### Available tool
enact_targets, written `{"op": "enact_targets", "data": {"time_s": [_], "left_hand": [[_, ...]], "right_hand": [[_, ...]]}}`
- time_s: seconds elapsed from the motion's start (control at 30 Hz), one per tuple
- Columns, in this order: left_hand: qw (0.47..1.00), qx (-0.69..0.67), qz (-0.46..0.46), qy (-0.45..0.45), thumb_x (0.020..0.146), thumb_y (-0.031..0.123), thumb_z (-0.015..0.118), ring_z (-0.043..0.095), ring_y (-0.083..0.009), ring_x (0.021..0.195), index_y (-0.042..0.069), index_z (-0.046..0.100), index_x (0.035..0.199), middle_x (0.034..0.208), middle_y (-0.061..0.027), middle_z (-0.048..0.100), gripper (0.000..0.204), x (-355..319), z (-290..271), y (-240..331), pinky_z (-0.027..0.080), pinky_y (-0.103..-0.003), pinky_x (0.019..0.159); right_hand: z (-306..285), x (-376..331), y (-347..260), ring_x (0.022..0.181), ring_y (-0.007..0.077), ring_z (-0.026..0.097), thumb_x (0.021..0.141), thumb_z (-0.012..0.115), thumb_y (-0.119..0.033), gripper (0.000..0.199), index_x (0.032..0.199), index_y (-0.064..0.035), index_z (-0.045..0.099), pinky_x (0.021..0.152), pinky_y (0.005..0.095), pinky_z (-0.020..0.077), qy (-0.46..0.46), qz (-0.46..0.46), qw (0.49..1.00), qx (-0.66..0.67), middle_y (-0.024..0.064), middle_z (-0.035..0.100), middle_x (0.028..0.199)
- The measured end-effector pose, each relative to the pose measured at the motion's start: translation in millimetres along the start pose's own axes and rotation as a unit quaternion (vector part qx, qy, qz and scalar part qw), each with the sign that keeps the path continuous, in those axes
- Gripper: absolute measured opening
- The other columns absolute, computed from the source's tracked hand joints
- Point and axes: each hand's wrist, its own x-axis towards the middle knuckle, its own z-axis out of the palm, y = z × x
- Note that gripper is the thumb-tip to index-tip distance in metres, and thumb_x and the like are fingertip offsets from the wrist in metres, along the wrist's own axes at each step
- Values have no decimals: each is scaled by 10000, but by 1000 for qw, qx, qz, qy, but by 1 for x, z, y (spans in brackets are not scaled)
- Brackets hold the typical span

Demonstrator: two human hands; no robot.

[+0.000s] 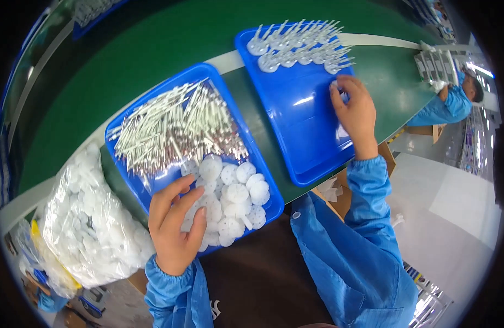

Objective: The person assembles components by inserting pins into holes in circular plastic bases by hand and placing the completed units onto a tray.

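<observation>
I saw the left hand [174, 232] with fingers parted beside loose white discs [237, 193] in the left tray [274, 206]; a dragging wrist could have spilled that heap. Over the right tray [301, 126], the right hand [359, 112] obscured its own grip; I couldn't tell whether it pinched anything.

Left hand [176, 228] near white discs [236, 194]; right hand [357, 112] over tray [304, 128].

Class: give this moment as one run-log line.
left hand: open by white discs | right hand: over right blue tray, hold unclear | tray far end: stemmed white pieces | left tray: thin sticks, discs
</observation>
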Motion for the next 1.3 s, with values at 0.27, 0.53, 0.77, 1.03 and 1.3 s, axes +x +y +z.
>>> {"op": "enact_targets", "data": {"time_s": [0.27,0.53,0.77,1.03,1.3], "left_hand": [[987,158,12,-9,823,116,813,629,-267,867,105,779,1088,990,-27,672,268,-4,7,-28,508,-405,750],[983,176,-34,32,835,160,828,661,-299,891,96,782,1077,1018,-67,706,254,-2,0,-25,542,-429,773],[976,204,-70,14,820,187,841,685,-263,899,132,756,1154,1013,-26,678,349,16,9,-26,562,-399,715],[989,144,-38,-10,836,89,811,701,-260,820,154,733,1131,1081,-21,690,313,16,11,-37,566,-380,678],[979,-133,-24,152,849,-102,698,725,-272,990,70,807,1027,1202,-175,707,271,-1,-4,-29,580,-345,782]], "right_hand": [[-10,-11,-109,837,264,736,835,844,-153,176,984,-104,763,741,415,572,-29,-257,958,120,66,773,984],[29,0,-248,758,264,656,785,862,-305,268,852,-91,715,719,420,485,-92,-392,910,103,38,690,848],[42,22,-234,693,292,657,834,830,-319,296,759,-76,678,697,438,494,-249,-298,911,139,62,669,740],[9,17,-198,666,174,673,803,858,-41,168,895,-25,718,633,299,517,-233,-231,862,387,60,672,785],[-22,-46,-186,671,169,653,857,781,-4,324,1178,-44,803,684,306,483,-290,-154,819,471,53,735,831]]}}
